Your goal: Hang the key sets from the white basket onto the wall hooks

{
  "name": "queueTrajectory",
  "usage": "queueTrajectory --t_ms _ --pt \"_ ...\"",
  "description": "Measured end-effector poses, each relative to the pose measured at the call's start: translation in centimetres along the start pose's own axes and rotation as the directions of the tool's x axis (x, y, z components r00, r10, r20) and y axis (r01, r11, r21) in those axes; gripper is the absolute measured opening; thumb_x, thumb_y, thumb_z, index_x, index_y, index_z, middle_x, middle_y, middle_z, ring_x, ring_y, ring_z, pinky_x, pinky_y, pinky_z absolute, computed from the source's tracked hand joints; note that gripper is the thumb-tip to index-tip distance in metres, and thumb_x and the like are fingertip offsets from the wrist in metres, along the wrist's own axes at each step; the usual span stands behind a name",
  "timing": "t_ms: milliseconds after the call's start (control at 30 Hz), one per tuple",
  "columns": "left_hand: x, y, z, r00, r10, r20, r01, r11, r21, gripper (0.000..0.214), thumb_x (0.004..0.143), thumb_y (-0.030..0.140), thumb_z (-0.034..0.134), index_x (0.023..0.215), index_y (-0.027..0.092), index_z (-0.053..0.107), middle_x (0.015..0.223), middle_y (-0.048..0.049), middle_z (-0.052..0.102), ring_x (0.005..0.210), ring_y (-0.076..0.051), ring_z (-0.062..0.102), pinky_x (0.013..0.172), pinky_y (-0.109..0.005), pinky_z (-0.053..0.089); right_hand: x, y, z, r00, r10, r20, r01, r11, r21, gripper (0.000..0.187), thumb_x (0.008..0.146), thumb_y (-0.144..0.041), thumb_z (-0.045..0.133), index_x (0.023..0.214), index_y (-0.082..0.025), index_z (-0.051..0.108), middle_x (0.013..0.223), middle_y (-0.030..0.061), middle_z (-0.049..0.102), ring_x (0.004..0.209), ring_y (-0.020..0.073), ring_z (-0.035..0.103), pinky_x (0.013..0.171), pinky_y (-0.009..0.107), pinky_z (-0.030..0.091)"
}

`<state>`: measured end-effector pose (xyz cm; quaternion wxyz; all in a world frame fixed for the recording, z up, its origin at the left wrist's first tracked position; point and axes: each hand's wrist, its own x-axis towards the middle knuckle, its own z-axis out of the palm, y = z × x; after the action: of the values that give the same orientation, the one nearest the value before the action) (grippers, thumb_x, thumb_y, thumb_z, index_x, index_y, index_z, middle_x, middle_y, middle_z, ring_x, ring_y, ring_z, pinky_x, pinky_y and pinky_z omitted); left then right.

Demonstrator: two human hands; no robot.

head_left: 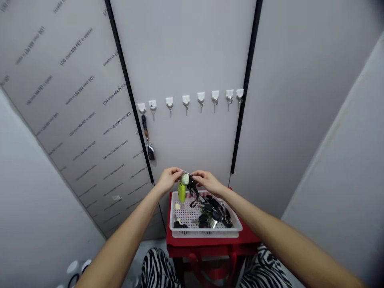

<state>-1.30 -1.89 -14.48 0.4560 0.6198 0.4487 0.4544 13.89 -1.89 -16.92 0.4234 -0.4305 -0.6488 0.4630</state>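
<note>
Above the back edge of a white perforated basket [207,235], my left hand [169,179] and my right hand [208,181] pinch a keychain [185,179] between them. A thin ring or cord spans from one set of fingertips to the other. From it hang a pale green-white striped ball, a bright yellow-green key fob [181,192] and a dark strap [193,192]. Inside the basket lies a pile of keys and black fobs [214,210], mostly toward its right side. A few dark keys [180,225] rest at its front left corner.
On the grey cabinet door, several white adhesive hooks [186,100] form a row. A car key on a braided strap [151,152] hangs from the leftmost hook. The basket stands on a red cloth-covered stand [198,251] between my knees. White walls rise at both sides.
</note>
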Motion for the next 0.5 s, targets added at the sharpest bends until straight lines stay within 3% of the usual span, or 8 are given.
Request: queueTrajectory --t_ms 200,400,500 --pt "0.7 2.6 -1.1 0.996 0.085 -0.034 -0.086 0.996 -0.018 0.015 0.056 0.025 0.050 0.060 0.013 0.057 0.056 -0.0002 0.054 0.048 -0.005 0.042 0.051 -0.018 0.034 0.3 -2.1 0.0 0.998 0.066 0.023 -0.070 0.966 0.249 0.022 0.063 -0.029 0.042 0.075 -0.013 0.052 0.058 -0.0017 0.051 0.049 0.0050 0.044 0.048 0.018 0.034" --pt "1.5 4.3 -1.6 0.974 0.225 -0.013 -0.217 0.949 0.228 0.015 0.056 0.026 0.049 0.058 0.015 0.059 0.055 0.0000 0.055 0.051 -0.008 0.044 0.049 -0.018 0.033 1.4 -4.0 0.3 0.993 -0.098 -0.063 0.104 0.990 0.099 0.025 0.060 -0.032 0.048 0.075 -0.014 0.055 0.067 -0.0002 0.055 0.060 0.0069 0.047 0.053 0.018 0.034" --pt "2.2 5.5 -2.2 0.952 0.305 -0.013 -0.284 0.900 0.331 0.014 0.055 0.026 0.050 0.055 0.016 0.059 0.053 0.0005 0.055 0.054 -0.010 0.045 0.051 -0.019 0.033 2.7 -6.2 0.8 0.981 -0.182 -0.069 0.184 0.982 0.037 0.020 0.057 -0.029 0.051 0.067 -0.012 0.055 0.056 -0.0018 0.053 0.052 0.0057 0.044 0.049 0.018 0.034"
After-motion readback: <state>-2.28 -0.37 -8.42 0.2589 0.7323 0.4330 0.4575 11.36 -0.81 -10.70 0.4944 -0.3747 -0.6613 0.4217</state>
